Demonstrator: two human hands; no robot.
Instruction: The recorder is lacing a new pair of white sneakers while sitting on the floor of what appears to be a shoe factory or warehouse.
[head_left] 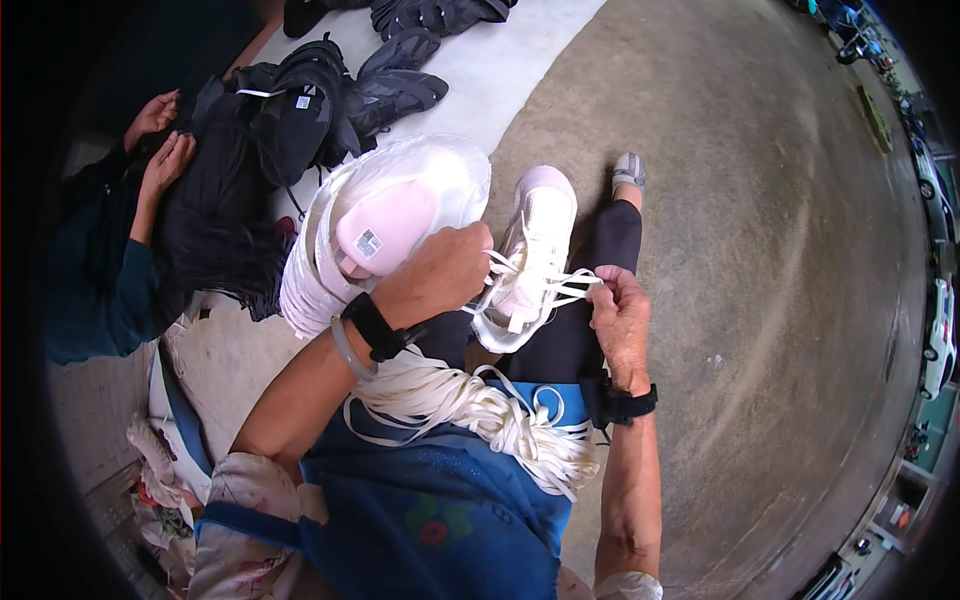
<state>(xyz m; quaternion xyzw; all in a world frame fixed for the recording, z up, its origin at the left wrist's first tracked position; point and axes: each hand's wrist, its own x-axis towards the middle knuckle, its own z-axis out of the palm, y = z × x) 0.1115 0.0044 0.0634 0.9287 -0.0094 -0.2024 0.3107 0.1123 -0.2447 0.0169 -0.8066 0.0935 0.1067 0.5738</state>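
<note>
A white and pale pink shoe upper (540, 235) rests on my legs, its toe pointing away from me. White laces (565, 285) run through its eyelets. My left hand (450, 265) is closed on a lace at the shoe's left side. On the right side, my right hand (620, 310) pinches the other lace ends between thumb and fingers. A thick bundle of loose white laces (480, 400) lies across my lap on a blue apron (430, 490). Beside my left hand sits a stack of nested white and pink shoe uppers (390, 215).
At the left, another person's hands (165, 145) work at black shoe uppers (230, 190). More black uppers (390, 90) lie on the white sheet (540, 50) at the back. Concrete floor (740, 300) stretches to the right, with parked vehicles (938, 330) at the far edge.
</note>
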